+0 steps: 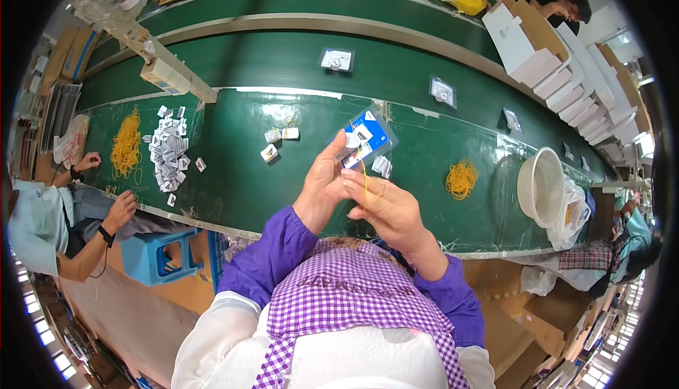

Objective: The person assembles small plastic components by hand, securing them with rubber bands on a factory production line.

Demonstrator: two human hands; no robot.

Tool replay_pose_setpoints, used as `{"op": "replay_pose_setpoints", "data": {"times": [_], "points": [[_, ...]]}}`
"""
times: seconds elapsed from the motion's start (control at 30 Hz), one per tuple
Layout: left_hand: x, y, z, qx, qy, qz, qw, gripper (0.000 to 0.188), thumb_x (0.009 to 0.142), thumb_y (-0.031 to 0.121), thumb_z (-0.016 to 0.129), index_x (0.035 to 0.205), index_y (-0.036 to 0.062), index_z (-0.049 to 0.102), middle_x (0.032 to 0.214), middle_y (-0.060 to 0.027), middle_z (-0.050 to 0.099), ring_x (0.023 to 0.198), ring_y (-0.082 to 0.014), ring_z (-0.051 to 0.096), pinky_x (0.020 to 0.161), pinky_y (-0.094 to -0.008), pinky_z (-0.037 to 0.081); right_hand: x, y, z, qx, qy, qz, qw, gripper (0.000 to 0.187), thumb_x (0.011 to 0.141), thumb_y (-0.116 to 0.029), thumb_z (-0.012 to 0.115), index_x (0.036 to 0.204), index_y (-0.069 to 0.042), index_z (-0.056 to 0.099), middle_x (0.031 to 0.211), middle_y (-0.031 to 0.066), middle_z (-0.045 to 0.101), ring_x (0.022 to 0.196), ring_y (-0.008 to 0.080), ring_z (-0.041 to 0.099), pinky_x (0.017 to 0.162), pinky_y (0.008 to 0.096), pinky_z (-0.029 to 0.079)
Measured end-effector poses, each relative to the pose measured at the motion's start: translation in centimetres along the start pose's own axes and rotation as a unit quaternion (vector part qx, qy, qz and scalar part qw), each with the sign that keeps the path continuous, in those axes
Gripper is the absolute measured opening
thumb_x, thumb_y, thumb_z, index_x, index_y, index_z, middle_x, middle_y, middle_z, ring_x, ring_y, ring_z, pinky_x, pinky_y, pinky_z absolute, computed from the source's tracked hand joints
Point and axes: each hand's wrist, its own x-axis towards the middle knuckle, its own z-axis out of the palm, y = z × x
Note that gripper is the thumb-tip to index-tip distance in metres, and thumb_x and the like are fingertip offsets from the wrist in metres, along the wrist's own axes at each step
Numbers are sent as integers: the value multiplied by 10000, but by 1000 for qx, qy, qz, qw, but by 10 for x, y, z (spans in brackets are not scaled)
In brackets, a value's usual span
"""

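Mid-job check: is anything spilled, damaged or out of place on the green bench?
Nothing looks spilled or clearly damaged; the blue card in the left hand shows no obvious fault. Slightly untidy: one small white piece lies apart, just right of the white heap.

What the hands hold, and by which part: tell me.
The left hand holds the blue card pack by its left edge. The right hand is by its lower end, at a yellow band; grip unclear.
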Motion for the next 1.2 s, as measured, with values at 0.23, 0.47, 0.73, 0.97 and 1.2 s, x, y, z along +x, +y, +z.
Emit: {"op": "replay_pose_setpoints", "data": {"times": [0.23,0.47,0.73,0.97,1.2], "points": [[-13,29,24,-113,-104,73,985,270,846,172,617,1062,36,528,1033,-108,605,950,-243,578,837,-409,476,3,-8,5,34,11,-15,999,821,710,-231,738,1377,-45,296,1413,148,319,1278,255,365,1033,388,304],[-51,50,35,348,-389,290,802,433,723,36,716,1092,48,490,1099,-70,546,1011,-150,534,860,-315,449,2,5,-8,573,84,154,801,994,724,-528,665,1373,53,186,1398,128,317,1286,209,319,1089,361,219],[-60,53,40,602,-362,97,705,496,658,85,780,1081,26,527,984,-29,558,881,-124,532,781,-264,428,-7,7,-47,405,30,330,852,669,814,-338,652,1258,102,413,1303,161,435,1194,199,431,997,317,333],[-31,27,7,504,-268,60,819,448,719,110,732,1102,58,506,1017,-45,573,960,-147,557,858,-299,451,-19,43,-58,221,94,388,890,258,887,-215,561,955,25,626,926,86,647,790,125,618,732,250,474],[-29,-4,-24,165,-98,28,981,366,767,86,690,1058,99,470,989,-55,591,909,-172,587,801,-366,497,-46,65,9,208,153,338,905,231,851,-211,627,965,-11,611,802,44,633,669,89,571,607,219,445]]}}
